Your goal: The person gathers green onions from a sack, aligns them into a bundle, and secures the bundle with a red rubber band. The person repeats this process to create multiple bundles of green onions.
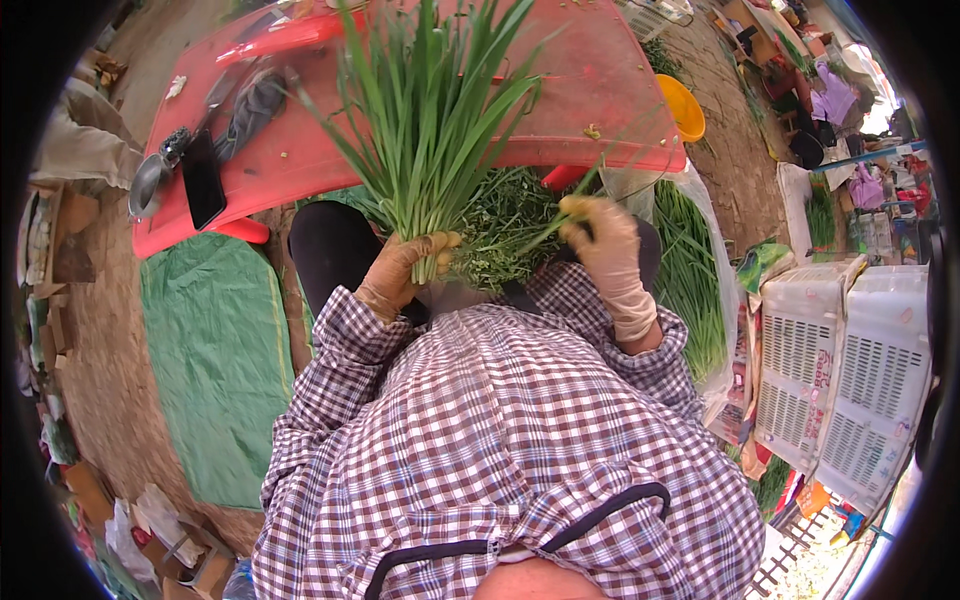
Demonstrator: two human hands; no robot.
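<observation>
My left hand (405,266), in a dirty translucent glove, is wrapped around the pale stalk ends of a bunch of Chinese chives (431,142). The long flat leaves fan out upward over the table. To the right, my right hand (604,251), also gloved, pinches a few thin green strands (546,234) between thumb and fingers, apart from the bunch. Below and between both hands, a heap of loose, tangled green trimmings (506,217) lies between my knees. Part of that heap is hidden by my hands and the bunch.
A red plastic table (592,112) stands ahead, bearing a phone (202,180), a metal bowl (150,186) and a grey cloth (255,109). A clear bag of chives (686,277) is at my right, near white plastic crates (799,367). A green woven sack (214,360) lies left.
</observation>
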